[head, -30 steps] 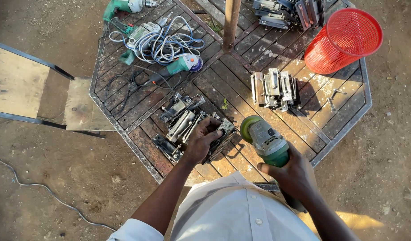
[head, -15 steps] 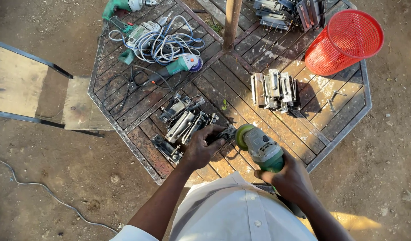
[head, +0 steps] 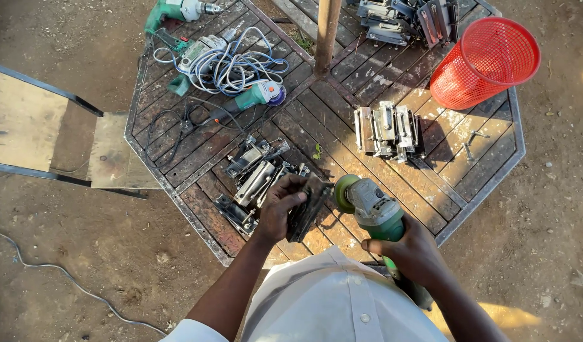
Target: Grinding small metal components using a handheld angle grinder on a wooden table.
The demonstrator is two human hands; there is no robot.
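From the head camera, looking down, the dark metal piece [head: 307, 209] is sitting at the near edge of the wooden table [head: 393, 190]. It is flat, dark and a bit rusty, and it is tilting up on one side. The left hand [head: 280, 209] is closing around it, with fingers curling over the top edge and pressing it down onto the table.

The grinder [head: 375, 212] is grey at the front and green at the back. Its round disc is pointing at the metal piece and is sitting just beside it; I cannot tell if they are touching. The right hand [head: 412, 253] is wrapping tight around the green handle.

Just beside the left hand, a heap of metal parts [head: 253, 180] is lying on the table. Another block of metal parts [head: 388, 131] is sitting farther back. A red basket [head: 484, 63] is lying on its side at the far right. A green drill [head: 177, 11], a bundle of white cable [head: 231, 63] and a second green tool [head: 257, 96] are lying at the far left. A pole [head: 326, 35] is standing up through the middle of the table.
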